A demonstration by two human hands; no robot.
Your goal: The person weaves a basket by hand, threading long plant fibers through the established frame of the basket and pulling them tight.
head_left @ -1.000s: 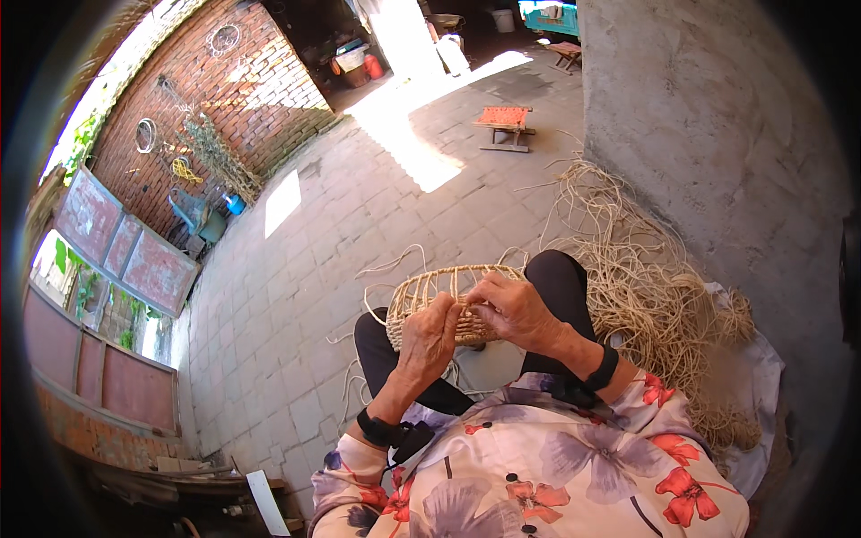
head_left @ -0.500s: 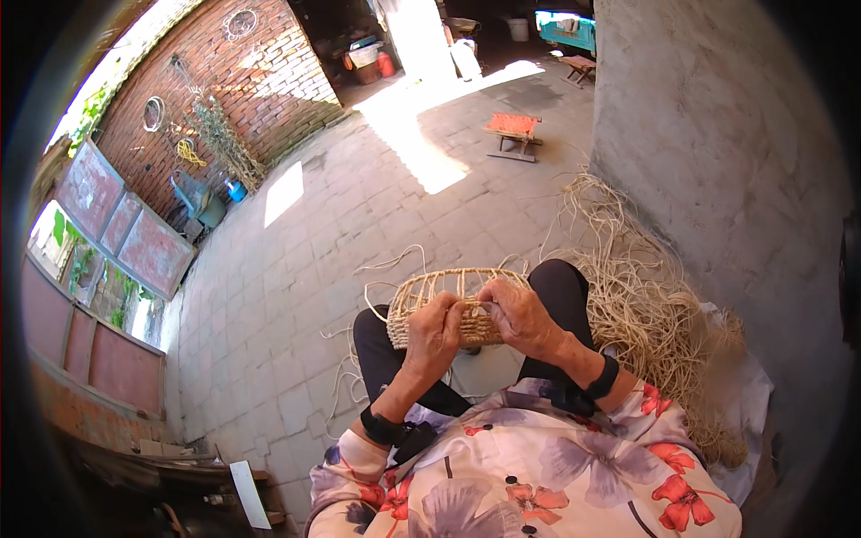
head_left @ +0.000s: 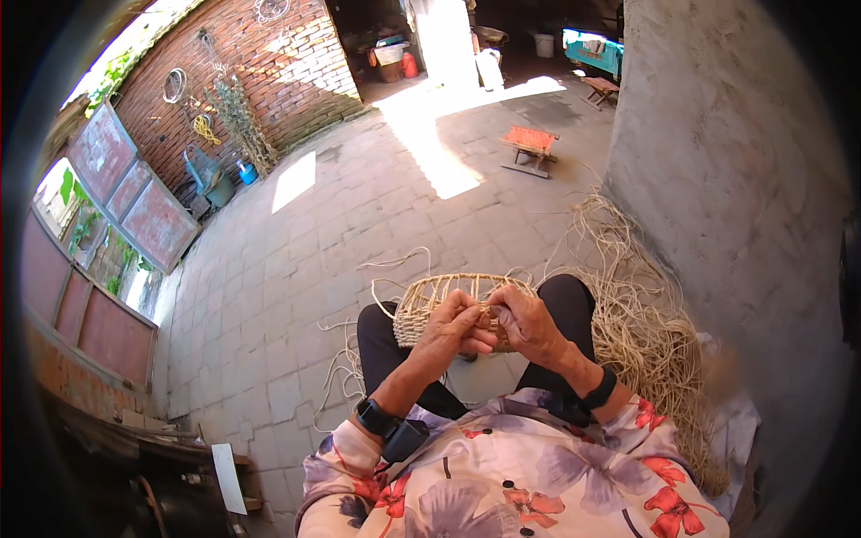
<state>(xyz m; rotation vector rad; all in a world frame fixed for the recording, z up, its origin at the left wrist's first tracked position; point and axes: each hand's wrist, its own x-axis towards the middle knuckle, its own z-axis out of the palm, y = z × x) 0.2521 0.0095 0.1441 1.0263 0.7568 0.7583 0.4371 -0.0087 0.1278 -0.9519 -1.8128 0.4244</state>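
A small basket (head_left: 410,321) of pale straw cord lies across my knees, its lower part densely woven. Open ribs show along its far side, and loose cord ends (head_left: 395,263) trail off to the left. Over the basket's near edge my left hand (head_left: 455,325) is closed, thumb and forefinger pinched and the other fingers curled. My right hand (head_left: 531,325) pinches close beside it, fingertips almost touching the left ones. A pale strand of cord shows between the fingertips; my hands hide most of it and the middle of the basket.
A tangled heap of straw cord (head_left: 641,332) lies at my right, partly on a white sheet (head_left: 737,421), beside a grey wall (head_left: 717,134). A folding stool with an orange seat (head_left: 531,140) stands ahead on the paving. A wooden bench-like piece (head_left: 117,448) is at lower left.
My left hand has turned and its fingers have opened out slightly from a tighter curl, while both hands stay at the basket. The whole view has shifted a little.
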